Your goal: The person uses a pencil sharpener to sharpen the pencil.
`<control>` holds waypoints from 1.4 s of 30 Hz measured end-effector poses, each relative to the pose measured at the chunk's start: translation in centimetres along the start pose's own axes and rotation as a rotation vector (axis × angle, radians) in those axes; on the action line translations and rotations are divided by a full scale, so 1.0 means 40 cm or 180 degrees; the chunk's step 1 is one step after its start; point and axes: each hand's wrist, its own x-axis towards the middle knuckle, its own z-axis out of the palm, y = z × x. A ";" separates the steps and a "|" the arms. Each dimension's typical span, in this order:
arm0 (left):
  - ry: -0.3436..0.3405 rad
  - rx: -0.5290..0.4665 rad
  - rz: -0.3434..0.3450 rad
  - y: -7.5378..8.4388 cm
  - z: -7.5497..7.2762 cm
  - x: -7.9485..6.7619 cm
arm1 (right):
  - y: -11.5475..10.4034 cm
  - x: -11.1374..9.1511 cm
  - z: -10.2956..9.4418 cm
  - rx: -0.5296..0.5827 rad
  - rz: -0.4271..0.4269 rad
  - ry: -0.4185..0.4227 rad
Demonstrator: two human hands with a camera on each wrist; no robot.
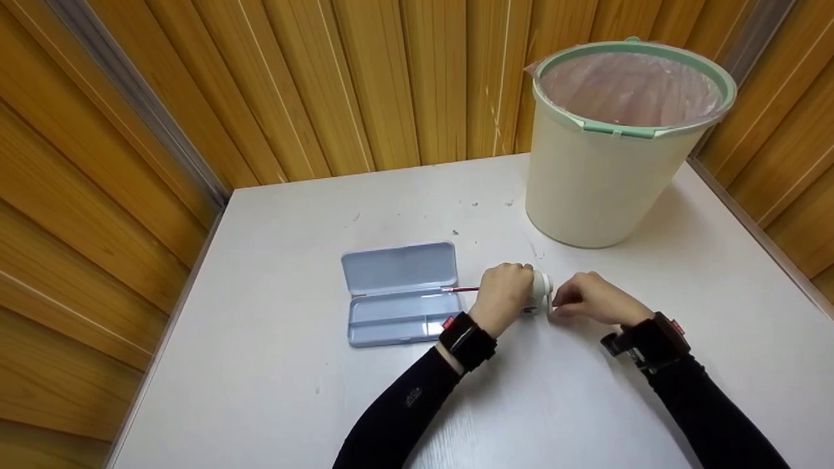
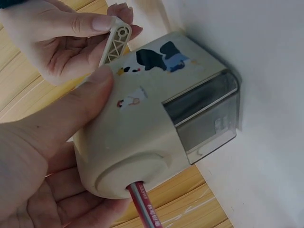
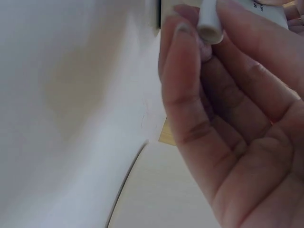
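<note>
l hand [image 1: 505, 293] has fingers & thumb wrapped round the crank pencil sharpener [image 2: 128, 137], which sits on the desk [image 1: 260, 391] just right of the open pencil case [image 1: 399, 268]. red pencil [image 2: 147, 206] is in its hole. r hand [image 1: 589, 301] pinches the crank knob [image 3: 210, 21] btwn thumb & fingertips. prob the sharpening step; next move likely calls for steady cranking w/ body braced.

Booth-like workspace, with wood-look panels [image 1: 365, 85] around a white table [image 1: 260, 384].

Yellow-brown wood-grained walls [image 1: 378, 85] on three sides of a white table [image 1: 260, 273]; grey strips [image 1: 138, 91] at two corners
</note>
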 end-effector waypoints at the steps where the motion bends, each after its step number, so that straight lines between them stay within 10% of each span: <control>1: 0.0016 -0.0004 0.0006 0.001 0.000 0.000 | -0.001 -0.001 0.000 -0.0010 -0.0005 -0.0001; 19: -0.0012 0.0007 -0.0032 0.000 -0.001 0.013 | -0.076 -0.029 -0.059 -0.0074 -0.0073 0.0119; 42: -0.0111 0.0103 0.0142 0.004 -0.006 0.007 | -0.094 -0.028 -0.045 -0.0345 -0.0157 0.1358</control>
